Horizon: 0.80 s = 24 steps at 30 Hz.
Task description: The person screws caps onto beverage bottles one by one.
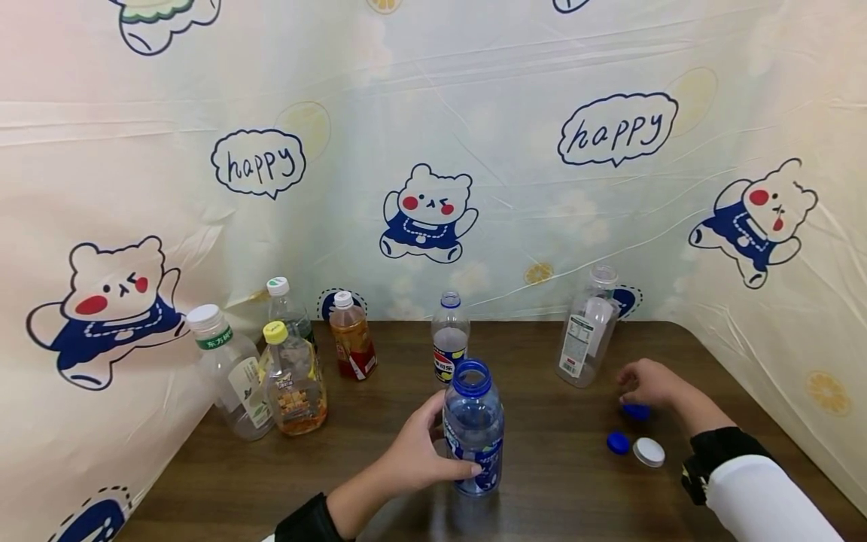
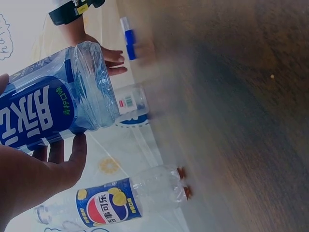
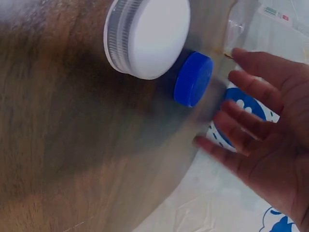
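Observation:
My left hand (image 1: pixel 418 454) grips a clear blue plastic bottle (image 1: pixel 474 425) round its label, thumb at the front. The bottle is upright and capless, its blue-rimmed mouth uncovered. In the left wrist view its base (image 2: pixel 99 87) shows off the table. My right hand (image 1: pixel 652 385) hovers at the right over a blue cap (image 1: pixel 637 412). Nearer to me lie a smaller blue cap (image 1: pixel 618 443) and a white cap (image 1: pixel 649 452). In the right wrist view the fingers (image 3: pixel 241 121) are spread and loosely bent, holding nothing, beside a blue cap (image 3: pixel 193 79).
Behind the blue bottle stands a capless Pepsi bottle (image 1: pixel 450 339). A capless clear bottle (image 1: pixel 588 331) is at the back right. Capped bottles stand on the left, among them a yellow-capped one (image 1: pixel 294 388) and a red-labelled one (image 1: pixel 353 339). A printed cloth (image 1: pixel 508 150) hangs behind the table (image 1: pixel 542 482).

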Each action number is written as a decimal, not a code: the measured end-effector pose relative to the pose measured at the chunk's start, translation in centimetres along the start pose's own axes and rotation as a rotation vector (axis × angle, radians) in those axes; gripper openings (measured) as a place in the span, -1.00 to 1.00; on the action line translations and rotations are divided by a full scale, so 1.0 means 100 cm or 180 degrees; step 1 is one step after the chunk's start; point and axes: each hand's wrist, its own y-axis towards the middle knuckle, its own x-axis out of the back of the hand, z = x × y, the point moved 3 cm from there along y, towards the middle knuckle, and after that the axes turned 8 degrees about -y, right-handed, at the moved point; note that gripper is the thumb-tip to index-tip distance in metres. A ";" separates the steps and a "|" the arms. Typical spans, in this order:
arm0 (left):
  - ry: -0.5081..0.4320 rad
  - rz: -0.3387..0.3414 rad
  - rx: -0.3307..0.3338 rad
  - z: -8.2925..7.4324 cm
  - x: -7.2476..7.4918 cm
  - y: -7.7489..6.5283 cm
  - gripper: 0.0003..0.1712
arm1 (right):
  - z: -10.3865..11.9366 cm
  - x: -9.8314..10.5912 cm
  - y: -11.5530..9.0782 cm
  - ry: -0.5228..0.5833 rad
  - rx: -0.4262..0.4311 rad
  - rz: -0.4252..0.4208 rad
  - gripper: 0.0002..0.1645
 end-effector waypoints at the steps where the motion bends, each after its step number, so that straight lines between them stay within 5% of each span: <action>1: 0.0002 -0.0002 0.0007 0.000 0.000 0.000 -0.09 | -0.001 -0.001 0.001 -0.0085 -0.0007 0.0009 -0.68; 11: -0.0032 -0.0015 0.0005 0.001 -0.001 0.000 -0.09 | -0.004 -0.013 0.001 -0.0123 -0.0190 0.0297 -0.67; 24: -0.0024 -0.0021 0.0066 0.002 -0.002 0.002 -0.10 | -0.006 -0.016 0.001 -0.0121 -0.0195 0.0263 -0.71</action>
